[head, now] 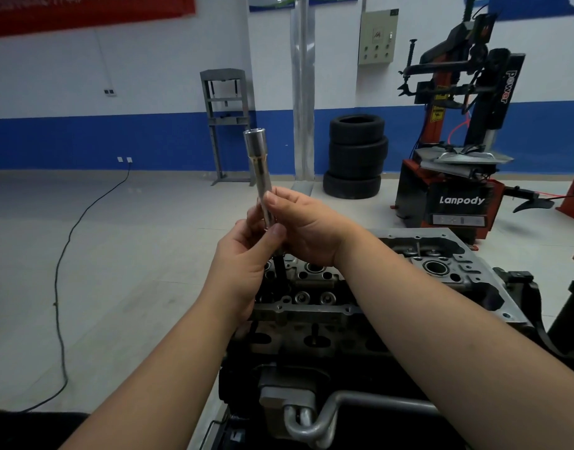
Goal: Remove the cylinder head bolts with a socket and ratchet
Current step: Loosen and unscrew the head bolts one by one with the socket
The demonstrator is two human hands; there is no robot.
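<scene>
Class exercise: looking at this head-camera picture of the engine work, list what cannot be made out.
- Lower end of the long socket extension: covered by the left hand and right hand.
- Dark shank below them: whether it is a bolt is unclear.
- Cylinder head: partly behind both forearms.
- Ratchet: none visible.

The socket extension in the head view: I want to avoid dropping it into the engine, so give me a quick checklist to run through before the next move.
1. Both hands on the tool: ok. The left hand and right hand both grip the socket extension.
2. Tool clear of the engine: ok, it is held up above the cylinder head.
3. Socket end seated on the bar: cannot tell, the fingers cover the lower joint.
4. Bolt held in the socket: cannot tell; a dark shaft hangs below the hands.
5. Ratchet attached: cannot tell, no ratchet handle shows.
</scene>
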